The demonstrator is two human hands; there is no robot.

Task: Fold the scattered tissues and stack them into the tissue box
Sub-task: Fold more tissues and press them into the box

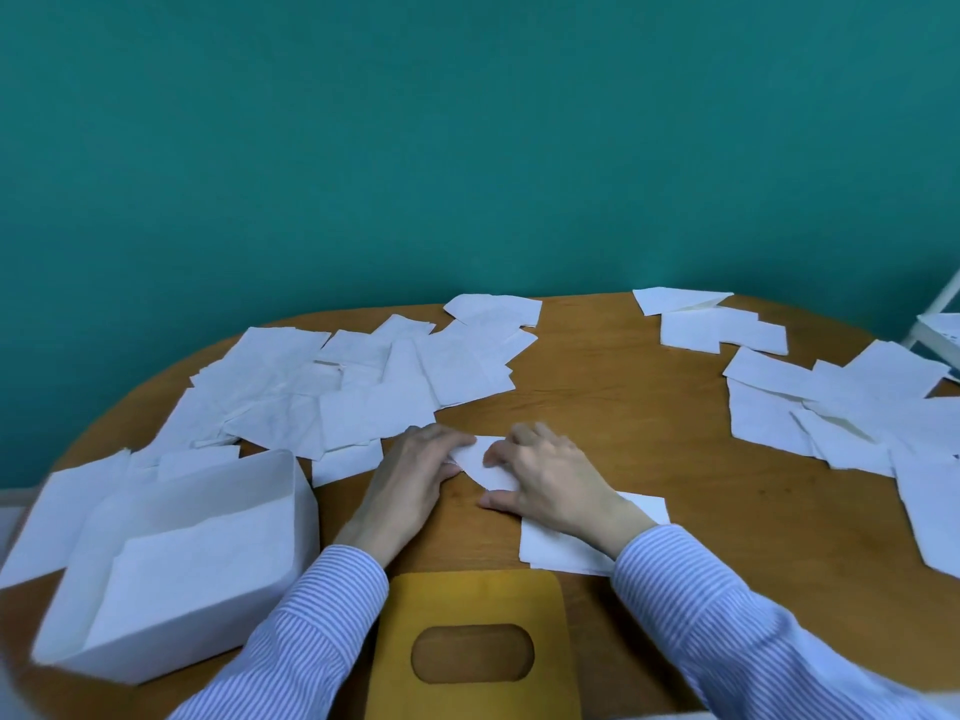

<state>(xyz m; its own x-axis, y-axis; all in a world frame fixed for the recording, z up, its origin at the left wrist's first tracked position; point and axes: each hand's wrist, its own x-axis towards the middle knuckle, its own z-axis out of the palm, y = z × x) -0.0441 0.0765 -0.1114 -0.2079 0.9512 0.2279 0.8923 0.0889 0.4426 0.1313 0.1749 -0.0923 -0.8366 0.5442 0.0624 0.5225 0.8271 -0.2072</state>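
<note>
A white tissue (480, 459) lies on the wooden table (623, 407) in front of me, partly folded. My left hand (410, 485) holds its left edge, fingers curled on the paper. My right hand (545, 480) presses down on the same tissue, fingers bent over it. Another flat tissue (561, 548) lies under my right wrist. The open white tissue box (291, 511) stands at the lower left with folded tissues inside. Its yellow lid (467, 600) with an oval slot lies at the near edge between my forearms.
Several loose tissues (363, 376) cover the table's left and back. More tissues (841, 413) are spread at the right, and a few tissues (717, 324) lie at the back right. A white frame (935, 324) stands beyond the right edge. A teal wall is behind.
</note>
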